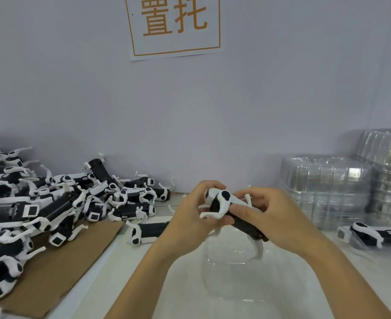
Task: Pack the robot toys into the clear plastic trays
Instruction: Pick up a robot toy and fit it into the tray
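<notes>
Both hands are gripping one black-and-white four-legged plastic robot toy (229,209) above the white worktop (111,279): the left hand (191,215) is curling round its head end, the right hand (262,214) is clasping its black body. Directly below is lying a clear plastic tray (231,275). A heap of like toys (58,203) is lying at left, partly on brown cardboard (58,270); stacked clear trays (328,189) are standing at right.

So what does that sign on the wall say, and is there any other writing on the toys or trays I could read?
"置托": large orange characters inside an orange border, on the white paper sign on the wall.
Small dark labels on some robot toys in the pile: too small and blurred to read.
Label on the packed toy at right: unreadable.
Stacked clear plastic trays: no text visible.
</notes>
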`<state>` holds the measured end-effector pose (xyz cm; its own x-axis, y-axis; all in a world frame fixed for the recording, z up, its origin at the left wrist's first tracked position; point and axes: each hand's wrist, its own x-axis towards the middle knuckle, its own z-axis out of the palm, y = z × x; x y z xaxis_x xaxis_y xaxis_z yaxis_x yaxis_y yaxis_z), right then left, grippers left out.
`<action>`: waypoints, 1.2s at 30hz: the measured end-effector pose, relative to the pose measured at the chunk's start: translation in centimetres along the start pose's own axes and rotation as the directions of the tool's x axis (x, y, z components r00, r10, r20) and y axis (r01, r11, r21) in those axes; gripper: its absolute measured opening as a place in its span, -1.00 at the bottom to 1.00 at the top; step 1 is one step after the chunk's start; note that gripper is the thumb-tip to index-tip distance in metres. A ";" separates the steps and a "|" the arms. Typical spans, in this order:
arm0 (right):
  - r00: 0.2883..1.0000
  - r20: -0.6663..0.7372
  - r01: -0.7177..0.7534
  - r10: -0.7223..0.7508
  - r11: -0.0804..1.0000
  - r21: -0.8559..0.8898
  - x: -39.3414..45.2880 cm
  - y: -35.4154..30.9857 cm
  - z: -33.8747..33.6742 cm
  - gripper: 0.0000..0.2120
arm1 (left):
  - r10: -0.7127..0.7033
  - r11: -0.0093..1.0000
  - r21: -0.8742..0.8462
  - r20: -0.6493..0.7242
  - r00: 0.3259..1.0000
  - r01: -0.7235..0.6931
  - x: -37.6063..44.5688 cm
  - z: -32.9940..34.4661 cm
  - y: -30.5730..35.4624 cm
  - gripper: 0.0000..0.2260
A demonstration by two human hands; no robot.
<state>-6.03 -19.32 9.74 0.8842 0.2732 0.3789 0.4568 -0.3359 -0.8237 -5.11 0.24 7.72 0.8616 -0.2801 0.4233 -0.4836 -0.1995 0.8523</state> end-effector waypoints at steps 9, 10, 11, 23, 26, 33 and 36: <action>0.980 -0.150 0.107 -0.132 0.981 -0.164 0.3 -0.1 1.3 -0.56 | -0.017 0.987 -0.160 -0.242 0.970 -0.022 0.1 -0.4 -0.6 -0.51; 0.977 -0.150 0.120 -0.149 0.975 -0.185 0.3 0.0 1.3 -0.53 | -0.017 0.982 -0.185 -0.270 0.963 -0.035 0.2 -0.5 -0.6 -0.51; 0.975 -0.150 0.134 -0.165 0.971 -0.199 0.3 0.0 1.2 -0.50 | -0.013 0.979 -0.200 -0.298 0.955 -0.049 0.3 -0.7 -0.6 -0.51; 0.912 -0.408 -0.003 -0.040 0.995 -0.104 0.4 1.0 -0.2 -0.76 | 0.071 0.958 -0.228 -0.397 0.915 -0.174 0.4 -0.9 -0.5 -0.40; 0.889 -0.458 -0.036 -0.013 0.995 -0.098 0.4 1.2 -1.2 -0.84 | 0.081 0.962 -0.207 -0.414 0.907 -0.180 0.3 -1.1 -0.5 -0.42; 1.000 -0.005 -0.021 0.021 1.000 0.023 -0.6 -0.3 -2.1 -0.77 | 0.086 0.947 -0.224 -0.511 0.855 -0.229 0.4 -0.8 -0.5 -0.43; 0.882 0.471 -0.104 0.004 0.977 0.186 -1.4 -1.5 -2.5 -0.83 | 0.073 0.952 -0.220 -0.510 0.857 -0.212 0.4 -0.8 -0.6 -0.41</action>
<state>-7.71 -21.42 11.49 0.7356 0.6643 0.1327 0.3365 -0.1883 -0.9227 -4.40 1.00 7.65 0.7818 0.2248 0.5816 -0.6091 0.0759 0.7895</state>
